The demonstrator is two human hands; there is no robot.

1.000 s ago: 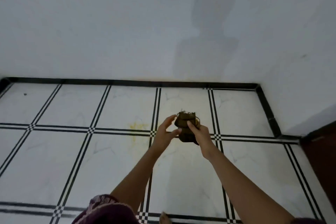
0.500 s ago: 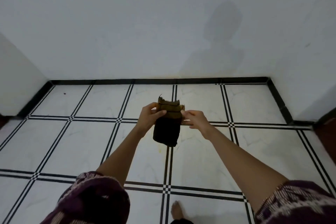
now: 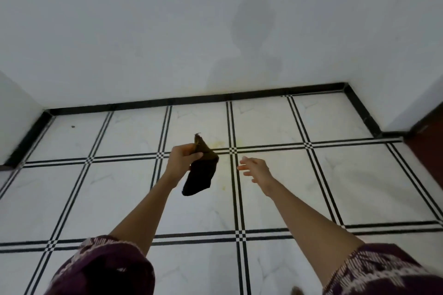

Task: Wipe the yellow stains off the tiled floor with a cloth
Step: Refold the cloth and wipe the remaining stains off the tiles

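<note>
Your left hand [image 3: 183, 159] is pinching the upper end of the cloth [image 3: 202, 170], thumb across the fold. Your right hand [image 3: 255, 169] is reaching forward with its fingers spread, holding nothing. The two hands are apart, and the right is touching neither the cloth nor the floor [image 3: 347, 179].

The cloth is hanging dark and limp in the air above the tiles, clear of them. The stains [image 3: 219, 145] are showing as pale yellow smears just beyond the cloth, beside a crossing [image 3: 232, 150] of black joint lines, with a fainter streak lower down to the right of the cloth.

Step in hand: you are readying the cloth, and wiping is not yet begun, judging by the stains lying unrubbed and the cloth held aloft. The next move is likely calling for you to bunch the cloth into a pad, bring it down to the tile, and press it flat on the smear by the crossing before rubbing.

Limits of the view: the cloth is probably covering part of the stained patch, so its full extent is not readable. Both sleeves [image 3: 103, 268] are running off the lower edge. A dark speck [image 3: 72, 126] on a far left tile is too small to identify. Your shadow [image 3: 251, 38] is falling on the wall [image 3: 119, 31].
</note>
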